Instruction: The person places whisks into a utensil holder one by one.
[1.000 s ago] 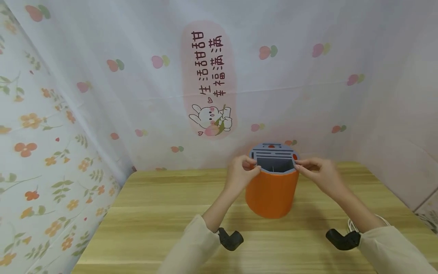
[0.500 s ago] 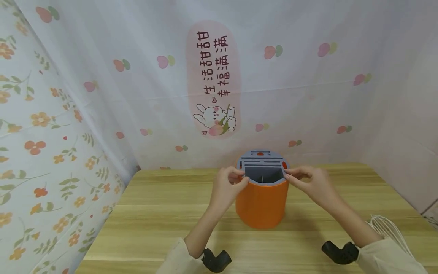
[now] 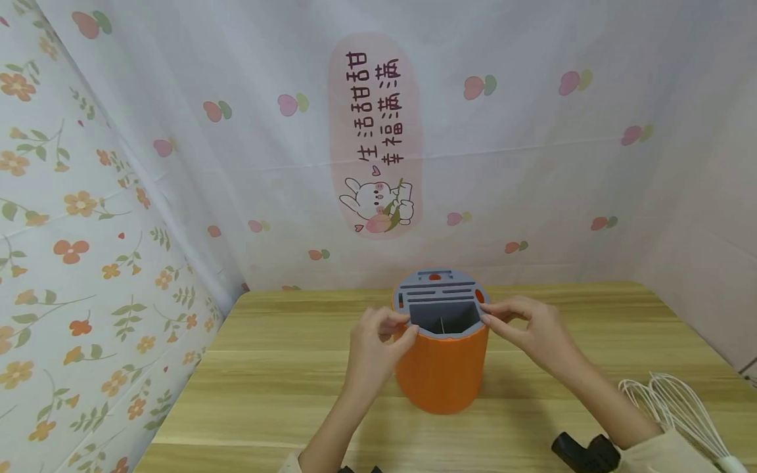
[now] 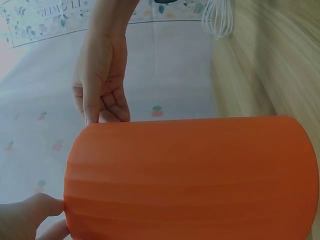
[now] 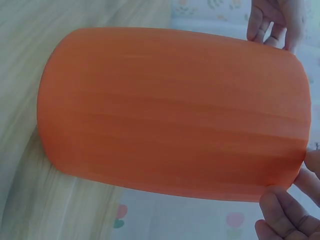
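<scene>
An orange knife block (image 3: 440,374) stands upright on the table, its grey slotted top insert (image 3: 440,289) facing up with an open divided compartment at the near side. My left hand (image 3: 375,355) pinches the left of its rim between thumb and fingers. On the opposite side my right hand (image 3: 532,328) pinches the rim the same way. In the left wrist view the block's orange wall (image 4: 190,180) fills the lower part, thumb and fingers at its top edge. The right wrist view has the same smooth wall (image 5: 170,115), with fingertips at the rim end.
A whisk (image 3: 668,407) with white wires lies on the wooden table (image 3: 266,368) at the right, beside my right forearm. A printed curtain (image 3: 532,184) hangs right behind the table's far edge, and a floral one (image 3: 77,263) closes off the left.
The knife block has slid across the table toward me and a little left, both hands keeping their pinch on its rim. The view has turned slightly and more of the whisk shows.
</scene>
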A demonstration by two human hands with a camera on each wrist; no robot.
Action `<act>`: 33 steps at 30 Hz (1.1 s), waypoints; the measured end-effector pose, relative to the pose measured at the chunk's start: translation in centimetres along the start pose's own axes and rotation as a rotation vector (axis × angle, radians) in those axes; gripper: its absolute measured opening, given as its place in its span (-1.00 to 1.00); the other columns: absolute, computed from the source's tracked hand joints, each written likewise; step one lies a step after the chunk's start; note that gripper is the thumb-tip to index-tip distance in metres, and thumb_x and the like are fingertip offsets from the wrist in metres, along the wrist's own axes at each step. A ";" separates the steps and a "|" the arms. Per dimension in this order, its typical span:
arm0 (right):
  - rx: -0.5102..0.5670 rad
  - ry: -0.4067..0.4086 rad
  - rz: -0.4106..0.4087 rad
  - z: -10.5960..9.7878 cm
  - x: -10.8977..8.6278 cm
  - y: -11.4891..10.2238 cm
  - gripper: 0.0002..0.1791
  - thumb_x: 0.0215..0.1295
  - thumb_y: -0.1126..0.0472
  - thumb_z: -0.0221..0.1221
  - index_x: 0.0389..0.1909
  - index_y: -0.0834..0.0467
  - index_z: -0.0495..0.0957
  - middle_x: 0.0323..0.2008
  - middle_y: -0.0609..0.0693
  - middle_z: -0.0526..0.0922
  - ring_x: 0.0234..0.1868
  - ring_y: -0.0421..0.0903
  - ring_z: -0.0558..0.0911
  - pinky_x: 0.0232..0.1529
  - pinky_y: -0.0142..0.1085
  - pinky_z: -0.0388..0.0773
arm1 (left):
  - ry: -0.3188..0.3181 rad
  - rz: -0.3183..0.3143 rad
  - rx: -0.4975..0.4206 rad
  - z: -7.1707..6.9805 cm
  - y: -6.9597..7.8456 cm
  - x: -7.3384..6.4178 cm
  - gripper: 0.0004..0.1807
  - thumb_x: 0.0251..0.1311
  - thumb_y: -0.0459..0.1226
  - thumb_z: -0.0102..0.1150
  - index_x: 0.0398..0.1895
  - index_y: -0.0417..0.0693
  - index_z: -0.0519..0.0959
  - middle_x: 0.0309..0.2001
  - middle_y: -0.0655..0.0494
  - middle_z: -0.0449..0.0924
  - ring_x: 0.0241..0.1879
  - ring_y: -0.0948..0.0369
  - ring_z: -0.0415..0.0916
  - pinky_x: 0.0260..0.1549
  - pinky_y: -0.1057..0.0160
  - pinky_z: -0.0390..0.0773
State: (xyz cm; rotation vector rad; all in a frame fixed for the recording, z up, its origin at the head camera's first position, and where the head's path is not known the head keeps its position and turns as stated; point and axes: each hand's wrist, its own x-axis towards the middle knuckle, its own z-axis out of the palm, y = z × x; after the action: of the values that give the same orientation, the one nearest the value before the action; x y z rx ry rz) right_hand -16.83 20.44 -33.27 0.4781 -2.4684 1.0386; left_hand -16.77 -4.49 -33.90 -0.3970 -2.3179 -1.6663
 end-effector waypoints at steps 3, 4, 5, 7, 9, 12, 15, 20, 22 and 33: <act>0.002 0.008 -0.002 0.1 -0.4 -0.4 -0.82 0.08 0.17 0.30 -0.25 0.00 0.68 -0.34 -0.19 0.63 -0.44 -0.29 0.54 -0.59 -0.40 0.43 | 0.015 -0.011 -0.014 -0.2 0.1 -0.7 -0.83 -0.01 -0.25 0.33 -0.32 -0.07 0.63 -0.33 0.11 0.45 -0.31 0.15 0.49 -0.17 0.16 0.54; 0.005 0.010 -0.005 0.2 -0.6 -0.6 -0.82 0.08 0.17 0.30 -0.25 0.00 0.68 -0.36 -0.20 0.62 -0.44 -0.30 0.54 -0.58 -0.41 0.43 | 0.024 -0.010 -0.017 -0.3 0.1 -1.0 -0.83 -0.01 -0.25 0.33 -0.32 -0.07 0.63 -0.33 0.11 0.46 -0.31 0.16 0.49 -0.17 0.16 0.54; 0.007 0.011 -0.007 0.3 -0.7 -0.7 -0.81 0.07 0.17 0.31 -0.25 -0.01 0.68 -0.37 -0.22 0.62 -0.44 -0.30 0.55 -0.58 -0.41 0.43 | 0.035 -0.008 -0.018 -0.3 0.1 -1.3 -0.84 -0.01 -0.26 0.33 -0.33 -0.07 0.64 -0.33 0.12 0.46 -0.31 0.17 0.48 -0.18 0.16 0.55; 0.010 0.012 -0.009 0.4 -1.0 -0.8 -0.81 0.07 0.17 0.31 -0.24 -0.01 0.68 -0.38 -0.25 0.61 -0.45 -0.31 0.55 -0.55 -0.41 0.45 | 0.057 0.003 -0.021 -0.4 0.2 -1.9 -0.85 -0.02 -0.28 0.33 -0.34 -0.09 0.64 -0.35 0.14 0.46 -0.31 0.19 0.48 -0.19 0.20 0.55; 0.013 0.009 -0.015 0.4 -1.2 -1.0 -0.81 0.07 0.17 0.30 -0.24 0.00 0.68 -0.41 -0.27 0.59 -0.45 -0.31 0.55 -0.53 -0.40 0.47 | 0.078 0.016 -0.010 -0.4 0.3 -2.3 -0.85 -0.03 -0.31 0.34 -0.35 -0.10 0.64 -0.36 0.15 0.47 -0.32 0.20 0.48 -0.21 0.21 0.56; 0.009 0.002 -0.009 0.3 -1.5 -1.3 -0.80 0.07 0.17 0.31 -0.24 0.00 0.68 -0.40 -0.29 0.60 -0.44 -0.31 0.55 -0.51 -0.40 0.48 | 0.091 0.019 0.003 -0.5 0.4 -2.7 -0.86 -0.04 -0.31 0.34 -0.36 -0.09 0.64 -0.37 0.17 0.46 -0.32 0.21 0.48 -0.23 0.25 0.57; 0.003 0.001 -0.017 0.4 -1.9 -1.7 -0.80 0.05 0.18 0.32 -0.24 0.02 0.68 -0.42 -0.30 0.59 -0.44 -0.32 0.54 -0.51 -0.40 0.47 | 0.091 0.011 0.001 -0.8 0.5 -3.2 -0.87 -0.04 -0.30 0.34 -0.37 -0.07 0.64 -0.37 0.16 0.46 -0.31 0.18 0.49 -0.23 0.25 0.57; -0.001 0.009 -0.029 0.5 -2.5 -2.4 -0.80 0.02 0.20 0.34 -0.26 0.01 0.69 -0.42 -0.32 0.58 -0.45 -0.32 0.52 -0.49 -0.40 0.46 | 0.092 0.001 0.020 -1.2 0.7 -4.1 -0.88 -0.04 -0.28 0.35 -0.38 -0.01 0.64 -0.37 0.18 0.46 -0.31 0.15 0.48 -0.24 0.27 0.56; 0.003 0.010 -0.028 0.5 -2.7 -2.7 -0.79 0.02 0.20 0.34 -0.26 0.00 0.69 -0.42 -0.33 0.58 -0.45 -0.33 0.53 -0.47 -0.40 0.47 | 0.096 0.002 0.036 -1.4 0.8 -4.5 -0.88 -0.04 -0.28 0.35 -0.39 0.01 0.64 -0.38 0.20 0.46 -0.32 0.17 0.48 -0.24 0.27 0.56; 0.001 0.020 -0.065 0.2 -4.2 -4.1 -0.75 -0.03 0.25 0.36 -0.27 -0.02 0.68 -0.44 -0.36 0.56 -0.41 -0.34 0.54 -0.40 -0.47 0.44 | 0.068 -0.018 0.051 -2.3 1.6 -5.9 -0.85 -0.07 -0.28 0.38 -0.38 0.04 0.65 -0.34 0.30 0.47 -0.32 0.25 0.47 -0.24 0.29 0.55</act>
State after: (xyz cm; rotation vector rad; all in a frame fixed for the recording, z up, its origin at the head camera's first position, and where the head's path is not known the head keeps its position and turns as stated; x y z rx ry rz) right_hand -11.43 18.21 -33.08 0.5418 -2.4187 1.0136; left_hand -10.56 -6.63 -33.97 -0.3058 -2.3151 -1.6000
